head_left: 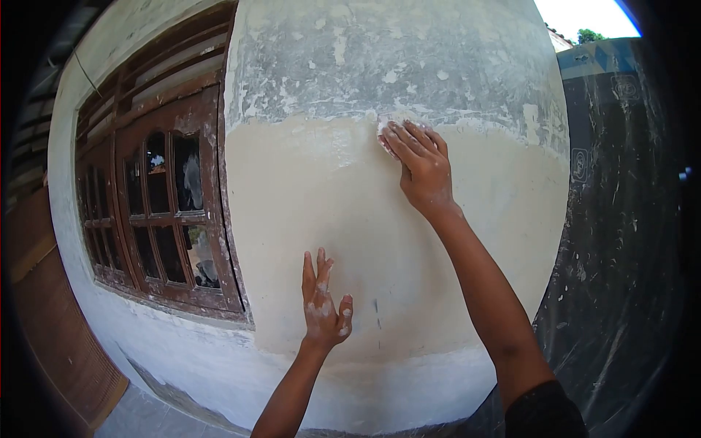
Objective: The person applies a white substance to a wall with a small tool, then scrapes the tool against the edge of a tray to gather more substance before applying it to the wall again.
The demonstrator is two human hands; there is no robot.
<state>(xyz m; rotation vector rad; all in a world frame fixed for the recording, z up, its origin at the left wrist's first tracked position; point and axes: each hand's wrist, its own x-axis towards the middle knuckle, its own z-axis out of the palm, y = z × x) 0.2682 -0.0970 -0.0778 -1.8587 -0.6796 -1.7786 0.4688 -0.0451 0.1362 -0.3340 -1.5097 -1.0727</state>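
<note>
High on the wall, my right hand (420, 164) presses a pale, whitish cloth or pad (395, 120) against the surface, its fingers bent over it. That spot lies on the border between the smooth cream area (292, 197) and the rough grey, patchy area (314, 66) above. Lower and to the left, my left hand (323, 299) is raised before the cream area with fingers apart and nothing in it. White smears cover its fingers and palm. Whether it touches the wall, I cannot tell.
A brown wooden window (171, 226) with dark panes is on the left. Dark, stained sheeting (613, 219) hangs or stands at the right. A brown woven panel (66, 328) lies at the lower left, beside grey floor tiles (139, 416).
</note>
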